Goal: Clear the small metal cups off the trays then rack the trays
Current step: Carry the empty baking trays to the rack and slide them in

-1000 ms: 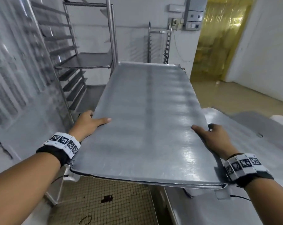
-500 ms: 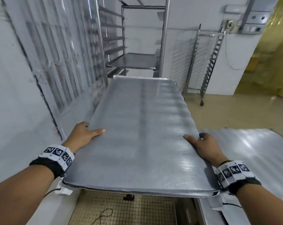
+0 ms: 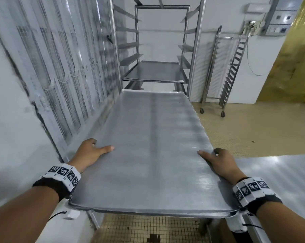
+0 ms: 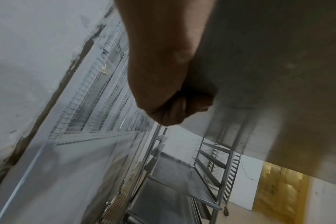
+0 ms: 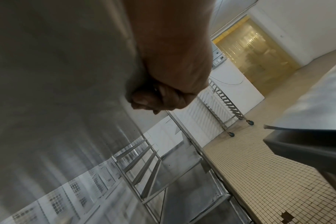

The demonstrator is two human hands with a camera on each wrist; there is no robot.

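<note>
I carry a long, bare metal tray point(image 3: 153, 148) level in front of me, and no cups show on it. My left hand point(image 3: 91, 151) grips its left edge, thumb on top and fingers curled under point(image 4: 180, 109). My right hand point(image 3: 216, 160) grips the right edge the same way, fingers curled beneath point(image 5: 153, 98). The tray's far end points at a tall steel tray rack point(image 3: 157, 41) straight ahead. One tray point(image 3: 155, 71) sits on the rack's runners at mid height, just above and beyond my tray's far edge.
A wall with wire-mesh windows point(image 3: 60, 67) runs close along my left. A second, narrow wheeled rack point(image 3: 225, 67) stands at the back right by the white wall. A steel worktable point(image 3: 279, 172) lies at my right. Tiled floor point(image 3: 253, 128) spreads beyond, with a yellow strip curtain point(image 3: 297, 58) at far right.
I have turned left with the tray, so the tall rack now stands straight ahead and closer. Both hands keep the same grip on the tray's edges.
</note>
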